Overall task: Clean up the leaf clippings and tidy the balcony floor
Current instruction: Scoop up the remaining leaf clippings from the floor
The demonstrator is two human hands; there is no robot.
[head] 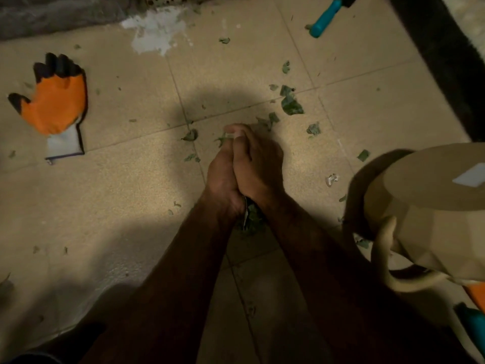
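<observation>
Green leaf clippings (290,105) lie scattered over the beige floor tiles (131,200), mostly ahead and to the right of my hands. My left hand (221,177) and my right hand (259,164) are pressed together palm to palm just above the floor at the centre. Between them they hold a bunch of leaf clippings (249,222), which shows at the wrists and pokes out at the fingertips. Most of that bunch is hidden inside the hands.
An orange and black work glove (56,103) lies flat at the left. A teal tool handle (324,18) lies at the top right beside a dark strip (443,61). A tan paper bag (430,206) sits close on the right. A drain grille (165,0) is at the top.
</observation>
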